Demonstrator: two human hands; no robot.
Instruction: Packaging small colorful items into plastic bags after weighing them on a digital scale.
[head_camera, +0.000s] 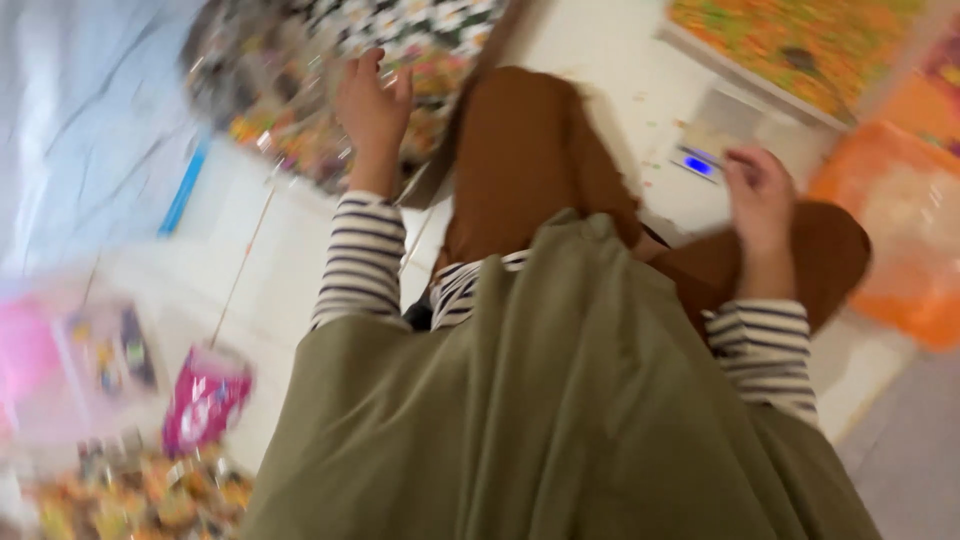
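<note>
Frame is motion-blurred, camera tilted hard, so detail is limited.

Left hand (372, 105) at 11 o'clock: fingers spread and slightly curled, holding nothing, hovering at the edge of a heap of small multicoloured wrapped pieces (300, 135) on the white floor (260, 270). Looks like a reach toward the heap; cannot tell whether it touches.

Right hand (760, 195) at 2 o'clock: fingers loosely bent, nothing visibly pinched, resting at the brown trouser knee (830, 250). Just beside it, toward 1 o'clock, a small flat device with a lit blue display (698, 163) lies on the floor, near enough to read from a seated pose.

The person sits on the floor, 1 leg (520, 160) stretched toward 12 o'clock, olive garment (560, 400) filling the lower centre, striped sleeves (365, 260) on both arms.

Around, all within arm's reach of the seat:
- orange-green filled tray (800, 40) at 1 o'clock
- orange bag (890, 230) at 3 o'clock
- pink packet (205, 400) at 8 o'clock
- more mixed wrapped pieces (140, 495) at 7 o'clock
- pale blue sheet (90, 110) at 10 o'clock
</note>
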